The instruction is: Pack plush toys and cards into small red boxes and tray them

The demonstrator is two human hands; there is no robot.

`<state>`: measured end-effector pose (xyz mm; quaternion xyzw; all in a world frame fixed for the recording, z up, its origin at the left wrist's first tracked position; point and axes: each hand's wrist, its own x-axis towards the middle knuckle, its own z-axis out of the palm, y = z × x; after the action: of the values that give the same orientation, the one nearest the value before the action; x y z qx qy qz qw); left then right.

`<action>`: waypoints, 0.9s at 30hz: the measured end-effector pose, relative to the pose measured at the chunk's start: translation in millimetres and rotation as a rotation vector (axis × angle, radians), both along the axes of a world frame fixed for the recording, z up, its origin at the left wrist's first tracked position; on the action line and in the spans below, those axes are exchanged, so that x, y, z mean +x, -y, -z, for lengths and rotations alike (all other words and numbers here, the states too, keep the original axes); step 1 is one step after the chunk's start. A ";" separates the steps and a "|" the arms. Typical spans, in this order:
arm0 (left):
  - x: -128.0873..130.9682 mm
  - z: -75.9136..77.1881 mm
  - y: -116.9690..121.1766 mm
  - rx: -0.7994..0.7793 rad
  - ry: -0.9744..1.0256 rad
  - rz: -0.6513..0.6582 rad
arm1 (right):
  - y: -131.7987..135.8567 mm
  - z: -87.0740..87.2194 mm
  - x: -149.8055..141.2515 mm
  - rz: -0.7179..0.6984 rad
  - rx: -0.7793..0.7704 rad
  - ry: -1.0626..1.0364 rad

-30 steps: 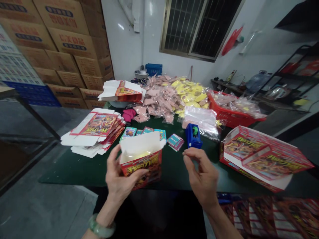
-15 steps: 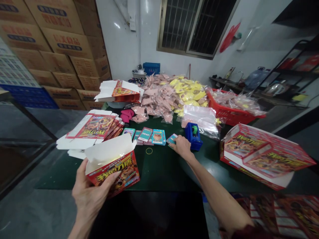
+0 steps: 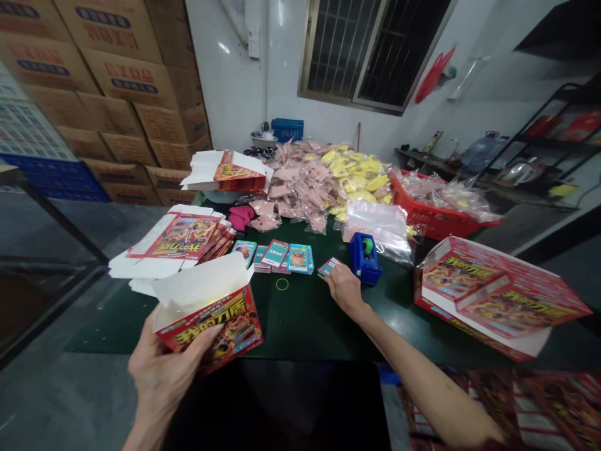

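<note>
My left hand (image 3: 162,369) is closed round a red printed box (image 3: 220,329), thumb across its front. The box's white flap (image 3: 201,282) stands up and its top is open. At the table's middle, my right hand (image 3: 346,289) has its fingers bent over a small stack of cards (image 3: 330,267), gripping it at the near edge; the fingertips are partly hidden. Just right of that hand stands a blue tape dispenser (image 3: 365,258). To the left lie several card stacks, among them a teal-bordered stack (image 3: 300,258), with a yellow rubber band (image 3: 282,284) in front.
Flattened red boxes (image 3: 181,238) are piled at the left. Bagged pink pieces (image 3: 300,181) and yellow pieces (image 3: 357,172) heap at the back, near a red basket (image 3: 422,216). Clear plastic bags (image 3: 378,219) lie behind the dispenser. Red boxes (image 3: 488,288) stand at the right.
My right hand has shifted slightly, with its fingers now further over the small card stack. My left hand and the box have moved a little to the left.
</note>
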<state>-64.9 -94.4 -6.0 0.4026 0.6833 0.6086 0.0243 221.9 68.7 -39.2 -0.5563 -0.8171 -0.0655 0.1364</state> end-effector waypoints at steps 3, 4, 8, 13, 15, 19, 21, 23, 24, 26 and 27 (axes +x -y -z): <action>-4.2 3.0 0.1 -0.002 0.026 0.022 | -4.1 -2.0 10.4 -0.057 -0.009 -0.023; -5.4 3.6 0.0 0.000 0.037 0.034 | -5.4 -5.1 13.7 -0.082 -0.018 -0.022; -6.8 1.4 0.7 0.008 0.065 0.044 | -6.1 -29.6 17.4 -0.125 -0.003 0.004; -7.3 -2.1 4.7 -0.001 0.104 0.008 | -9.9 -67.7 -6.8 -0.093 0.195 0.016; -8.6 -1.7 6.3 -0.007 0.093 -0.009 | -16.2 -74.7 -21.0 -0.198 0.253 0.068; -11.7 1.4 9.0 -0.010 0.057 -0.034 | -31.9 -68.8 -40.7 -0.491 0.186 0.176; -13.3 3.8 10.2 -0.013 0.059 -0.035 | -40.0 -60.2 -43.7 -0.603 0.112 0.201; -15.3 6.7 10.9 -0.014 0.063 -0.030 | -49.0 -51.8 -43.7 -0.664 0.043 0.199; -16.4 8.2 10.9 -0.017 0.065 -0.028 | -54.0 -48.3 -43.3 -0.676 0.011 0.190; -18.5 10.6 10.2 -0.023 0.073 -0.023 | -64.4 -43.5 -42.2 -0.687 -0.047 0.160; -19.2 11.5 9.5 -0.020 0.079 -0.025 | -69.5 -42.3 -41.6 -0.692 -0.072 0.142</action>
<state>-84.1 -103.9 -17.4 0.3696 0.6929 0.6173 0.0479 180.4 138.2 3.1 -0.2451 -0.9664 -0.0250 0.0736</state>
